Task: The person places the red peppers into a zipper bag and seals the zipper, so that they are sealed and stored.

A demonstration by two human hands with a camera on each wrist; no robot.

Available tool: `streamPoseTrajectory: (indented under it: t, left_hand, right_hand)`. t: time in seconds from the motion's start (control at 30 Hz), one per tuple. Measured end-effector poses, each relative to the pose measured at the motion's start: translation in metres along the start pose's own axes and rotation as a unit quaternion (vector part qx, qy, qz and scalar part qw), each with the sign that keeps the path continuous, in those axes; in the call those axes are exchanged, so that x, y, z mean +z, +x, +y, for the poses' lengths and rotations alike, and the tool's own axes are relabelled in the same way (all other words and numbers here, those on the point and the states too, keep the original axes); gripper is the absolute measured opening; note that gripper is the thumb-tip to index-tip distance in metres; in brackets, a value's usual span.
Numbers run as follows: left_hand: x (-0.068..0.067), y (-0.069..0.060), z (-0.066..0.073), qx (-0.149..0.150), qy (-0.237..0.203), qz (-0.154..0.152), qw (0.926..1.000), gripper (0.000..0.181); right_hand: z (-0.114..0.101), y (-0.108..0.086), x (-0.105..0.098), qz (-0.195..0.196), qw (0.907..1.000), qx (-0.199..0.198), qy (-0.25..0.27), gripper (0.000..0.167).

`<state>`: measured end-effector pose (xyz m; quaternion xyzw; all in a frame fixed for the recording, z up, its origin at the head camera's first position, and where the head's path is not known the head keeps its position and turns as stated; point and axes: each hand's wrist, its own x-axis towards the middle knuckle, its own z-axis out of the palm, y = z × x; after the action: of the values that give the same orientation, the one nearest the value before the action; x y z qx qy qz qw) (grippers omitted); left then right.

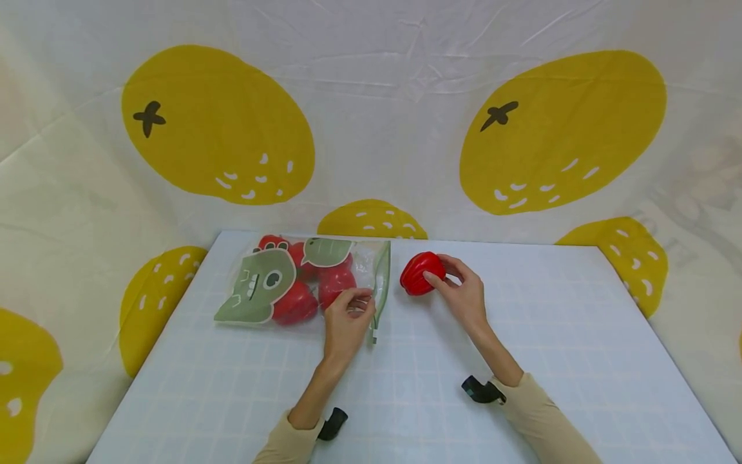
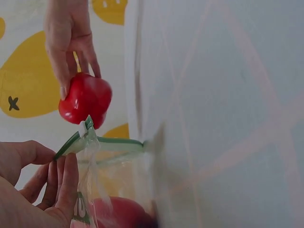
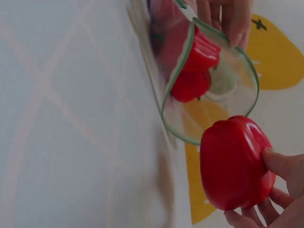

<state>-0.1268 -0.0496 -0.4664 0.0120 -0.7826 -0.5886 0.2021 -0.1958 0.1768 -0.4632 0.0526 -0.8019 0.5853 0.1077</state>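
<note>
A clear zip bag (image 1: 362,264) with a green cartoon print lies on the table, several red fruits or vegetables inside it. Its green-edged mouth faces right and gapes, as the right wrist view shows. My left hand (image 1: 346,322) pinches the upper rim of that mouth between thumb and fingers. In my right hand (image 1: 466,295) is a glossy red bell pepper (image 1: 422,273), gripped by thumb and fingertips just outside the bag's mouth. The same pepper (image 3: 236,164) appears large in the right wrist view, in front of the opening. A white slider (image 3: 189,13) sits on the bag's edge.
A pale checked cloth covers the table (image 1: 551,335). Behind it hangs a white curtain (image 1: 382,129) printed with yellow fruit shapes. Each wrist carries a small black camera, one at the left cuff (image 1: 290,441) and one at the right cuff (image 1: 522,390).
</note>
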Motion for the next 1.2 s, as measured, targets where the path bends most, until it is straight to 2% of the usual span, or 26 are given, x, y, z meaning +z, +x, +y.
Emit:
streamPoseTrajectory:
  t: [0.13, 0.23, 0.37, 0.5, 0.63, 0.87, 1.2]
  left_hand:
    - [0.0, 0.0, 0.002, -0.011, 0.006, -0.005, 0.9999, 0.015]
    - [-0.001, 0.0, 0.004, -0.01, 0.006, -0.005, 0.9999, 0.016]
    - [-0.001, 0.0, 0.005, -0.008, 0.01, -0.004, 0.9999, 0.016]
    - [-0.001, 0.0, 0.003, -0.005, 0.011, -0.005, 0.9999, 0.018]
    - [-0.001, -0.001, 0.004, 0.002, 0.005, -0.006, 1.0, 0.02]
    - [-0.001, -0.001, 0.004, -0.006, 0.004, -0.011, 0.9999, 0.019]
    - [-0.002, 0.0, 0.001, 0.003, 0.006, -0.014, 0.9999, 0.02]
  right_hand:
    - [-0.003, 0.0, 0.011, -0.012, 0.9998, 0.001, 0.013, 0.053]
    - [-0.016, -0.003, 0.018, -0.025, 0.9994, 0.005, 0.024, 0.053]
    - [-0.019, -0.004, 0.03, -0.035, 0.9989, 0.0, 0.03, 0.054]
    - [-0.007, 0.0, 0.042, -0.042, 0.9985, -0.013, 0.032, 0.054]
    - [-0.008, -0.001, 0.05, -0.055, 0.9978, -0.018, 0.031, 0.053]
    - [-0.008, -0.001, 0.064, -0.082, 0.996, -0.018, 0.03, 0.053]
    - [-0.002, 0.001, 0.081, -0.102, 0.9921, -0.036, 0.064, 0.048]
